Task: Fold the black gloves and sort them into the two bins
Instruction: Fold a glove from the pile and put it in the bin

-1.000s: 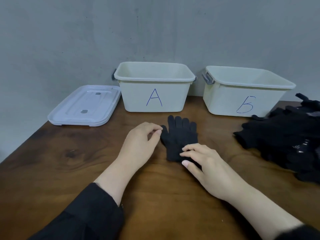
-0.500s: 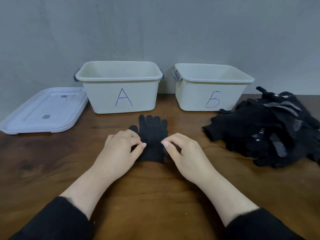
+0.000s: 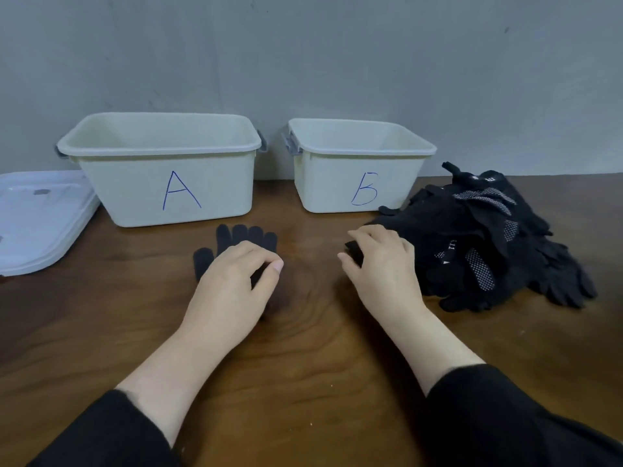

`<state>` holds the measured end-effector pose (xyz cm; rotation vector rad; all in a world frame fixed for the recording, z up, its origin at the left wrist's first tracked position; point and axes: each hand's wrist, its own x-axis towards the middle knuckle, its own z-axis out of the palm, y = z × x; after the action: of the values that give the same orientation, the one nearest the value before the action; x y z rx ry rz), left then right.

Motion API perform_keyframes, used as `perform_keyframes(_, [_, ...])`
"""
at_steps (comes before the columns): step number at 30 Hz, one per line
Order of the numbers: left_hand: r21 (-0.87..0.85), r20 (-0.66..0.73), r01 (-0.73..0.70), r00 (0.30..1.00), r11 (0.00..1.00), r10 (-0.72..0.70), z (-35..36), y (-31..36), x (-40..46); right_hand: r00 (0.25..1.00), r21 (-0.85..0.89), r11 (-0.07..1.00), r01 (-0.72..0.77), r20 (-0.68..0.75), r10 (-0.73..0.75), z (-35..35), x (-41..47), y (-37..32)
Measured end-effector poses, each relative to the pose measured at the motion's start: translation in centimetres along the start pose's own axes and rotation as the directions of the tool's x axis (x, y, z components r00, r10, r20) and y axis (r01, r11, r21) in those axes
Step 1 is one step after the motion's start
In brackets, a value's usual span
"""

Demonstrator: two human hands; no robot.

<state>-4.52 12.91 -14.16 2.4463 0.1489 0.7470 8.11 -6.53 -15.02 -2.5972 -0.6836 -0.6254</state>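
My left hand (image 3: 232,281) pins the flat glove (image 3: 246,235) so it can't slide; right hand (image 3: 384,264) pinches a second glove (image 3: 354,251) off the pile (image 3: 488,237), probably to pair them.

soft even light, faint shadows, slight wide-angle edge distortion

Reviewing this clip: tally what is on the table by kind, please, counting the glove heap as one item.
Bins: 2, bin A and bin B
Lids: 1, lid
Single gloves laid flat: 1, glove under the left hand
Glove heaps: 1, heap, which the right hand grips at its edge
Total: 5
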Motion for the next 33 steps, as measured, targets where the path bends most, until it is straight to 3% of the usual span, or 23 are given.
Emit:
perform_keyframes(4, [-0.045,-0.032,0.037,0.999,0.998,-0.038,-0.3,-0.3,0.0,0.993,-0.202,0.979,-0.016,0.11,0.039,1.4,0.3,1.2])
perform_keyframes(11, [-0.055,0.011,-0.008,1.0,0.998,0.009,0.1,0.4,0.2,0.993,-0.183,0.983,0.008,0.114,0.013,1.5,0.6,1.5])
perform_keyframes(15, [-0.048,0.027,-0.003,1.0,0.999,0.004,0.3,0.6,0.1,0.981,-0.055,0.987,0.149,0.131,-0.141,1.6,-0.2,0.5])
perform_keyframes(21, [-0.005,0.048,0.001,0.999,1.0,-0.001,0.2,0.7,0.3,0.893,0.1,0.926,0.365,0.243,-0.379,0.8,-2.0,-2.4])
perform_keyframes(24, [0.043,0.091,-0.011,0.996,0.999,0.007,-0.1,0.6,0.3,0.926,0.174,0.944,0.281,0.21,-0.314,-0.4,-2.3,-2.4])
perform_keyframes(27, [0.08,0.14,-0.008,0.99,0.997,-0.004,-0.3,0.6,0.2,0.995,0.198,0.977,0.078,0.046,-0.089,-1.3,-2.5,-2.3])
perform_keyframes(30, [0.087,0.173,-0.006,0.985,0.996,-0.009,-0.3,0.8,0.2,0.972,0.07,0.98,-0.186,0.157,0.174,-1.9,-2.4,-1.6])
perform_keyframes(33, [0.077,0.168,-0.007,0.986,0.997,-0.006,-0.3,0.8,0.2,0.94,-0.07,0.968,-0.24,0.234,0.249,-2.1,-2.2,-1.5])
